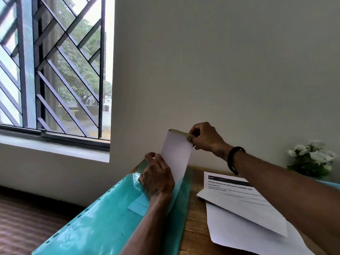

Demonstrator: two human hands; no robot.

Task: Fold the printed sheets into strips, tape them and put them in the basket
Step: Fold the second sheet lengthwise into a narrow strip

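A white folded paper strip [175,155] stands upright above the table's far left end. My left hand [157,176] grips its lower part, fingers curled round the left edge. My right hand [205,138] pinches the strip's top right corner, where a thin yellowish band runs along the top edge. Two printed sheets [241,203] lie overlapping on the wooden table [195,229] under my right forearm. No basket is in view.
A teal plastic sleeve with punched holes [103,223] covers the table's left side, under my left arm. White flowers [312,157] stand at the far right against the wall. A barred window [55,67] is at the left.
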